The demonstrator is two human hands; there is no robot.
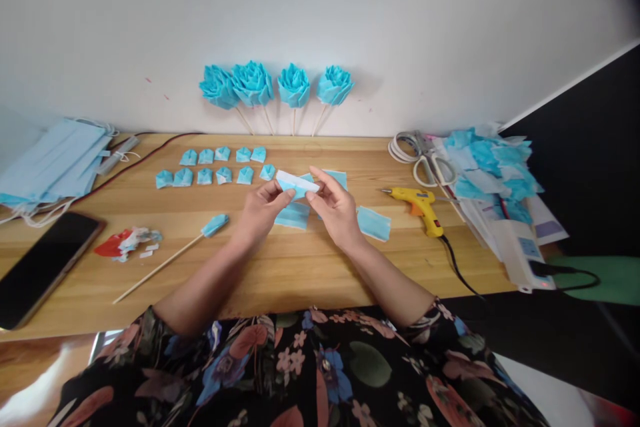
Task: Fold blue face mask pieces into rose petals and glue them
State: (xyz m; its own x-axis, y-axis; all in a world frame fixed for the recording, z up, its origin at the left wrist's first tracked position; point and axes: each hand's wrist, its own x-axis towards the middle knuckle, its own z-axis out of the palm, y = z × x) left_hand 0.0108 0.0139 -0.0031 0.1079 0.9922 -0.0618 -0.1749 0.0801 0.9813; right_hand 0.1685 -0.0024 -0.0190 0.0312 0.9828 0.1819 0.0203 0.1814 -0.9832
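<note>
My left hand (264, 208) and my right hand (334, 207) pinch the two ends of a small blue-and-white fabric piece (296, 183), its white edge turned up along the top. Beneath and beside my hands lie several flat blue rectangles, among them one below (293, 216) and one to the right (374, 223). Left of my hands, two rows of folded blue petals (224, 175) rest on the table. A wooden stick (165, 269) with a blue wrapped tip (215, 225) lies near my left forearm.
Several blue fabric flowers (295, 85) on sticks lean against the wall. At right are a yellow glue gun (424, 208), scissors (433, 161), tape rolls (403, 147), blue scraps (493, 167) and a power strip (523, 250). Face masks (57, 157), a phone (45, 267) and small scraps (131, 242) lie left.
</note>
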